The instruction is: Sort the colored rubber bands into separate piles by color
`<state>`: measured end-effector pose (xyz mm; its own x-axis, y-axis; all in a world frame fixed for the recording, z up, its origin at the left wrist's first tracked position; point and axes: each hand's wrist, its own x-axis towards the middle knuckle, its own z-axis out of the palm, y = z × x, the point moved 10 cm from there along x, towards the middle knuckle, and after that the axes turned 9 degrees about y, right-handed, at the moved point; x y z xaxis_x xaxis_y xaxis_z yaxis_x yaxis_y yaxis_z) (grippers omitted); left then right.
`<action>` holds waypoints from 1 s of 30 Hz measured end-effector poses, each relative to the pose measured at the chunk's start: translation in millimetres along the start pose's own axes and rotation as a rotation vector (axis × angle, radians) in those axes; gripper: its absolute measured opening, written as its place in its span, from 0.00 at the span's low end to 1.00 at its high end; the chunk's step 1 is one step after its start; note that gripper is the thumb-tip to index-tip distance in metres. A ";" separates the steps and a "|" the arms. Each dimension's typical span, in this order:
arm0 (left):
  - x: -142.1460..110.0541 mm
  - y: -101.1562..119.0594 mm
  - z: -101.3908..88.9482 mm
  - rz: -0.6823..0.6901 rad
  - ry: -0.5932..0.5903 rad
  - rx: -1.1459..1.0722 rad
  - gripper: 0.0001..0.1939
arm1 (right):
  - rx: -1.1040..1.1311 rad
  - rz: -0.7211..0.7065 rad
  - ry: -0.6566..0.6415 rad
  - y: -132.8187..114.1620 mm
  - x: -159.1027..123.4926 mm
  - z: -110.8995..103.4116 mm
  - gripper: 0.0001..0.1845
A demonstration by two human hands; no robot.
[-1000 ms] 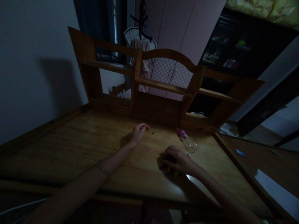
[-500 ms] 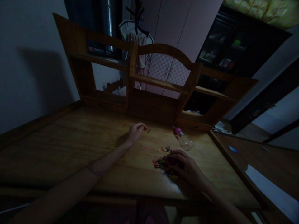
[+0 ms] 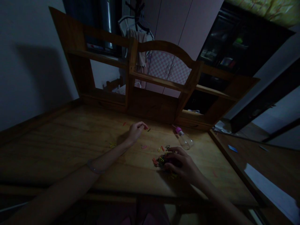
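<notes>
My left hand is over the far middle of the table with thumb and fingers pinched together; what is between the fingertips is too small and dark to make out. Just right of those fingertips lies a small dark clip. My right hand arches over a pile of small coloured clips, fingers curved and apart, hiding part of the pile. Loose clips lie around: a pink clip between the hands, yellow clips by my left forearm, and a black clip behind the pile.
A clear bottle with a pink cap lies on the wooden table, beyond my right hand. A wooden shelf unit borders the far edge. To the right, a lower brown surface holds a white sheet and a blue card.
My right hand has lifted slightly and its fingers have spread over the pile. My left hand stays pinched in nearly the same place. The view has shifted slightly.
</notes>
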<state>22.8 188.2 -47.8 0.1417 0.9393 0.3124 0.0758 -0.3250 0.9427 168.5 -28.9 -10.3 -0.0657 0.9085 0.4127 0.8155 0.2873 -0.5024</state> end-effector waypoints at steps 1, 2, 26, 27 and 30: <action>0.2 -0.6 0.1 0.001 -0.002 0.001 0.12 | -0.007 -0.004 0.008 0.6 2.0 3.1 0.11; 0.3 -1.0 0.0 0.001 -0.002 0.000 0.12 | -0.008 -0.005 0.016 1.3 4.0 5.7 0.10; -3.1 12.9 2.5 0.119 -0.026 0.038 0.12 | 0.468 0.458 0.138 47.6 22.0 -20.4 0.17; -3.3 14.3 2.4 0.131 -0.024 0.036 0.12 | 0.448 0.451 0.134 49.3 21.4 -19.8 0.17; -3.3 17.6 2.5 0.165 -0.017 0.028 0.12 | 0.397 0.415 0.125 50.1 19.9 -19.7 0.15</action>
<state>26.0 179.1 -32.4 0.1716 0.8708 0.4607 0.0773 -0.4781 0.8749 219.5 -2.4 -12.3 0.3009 0.9335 0.1951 0.4790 0.0290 -0.8773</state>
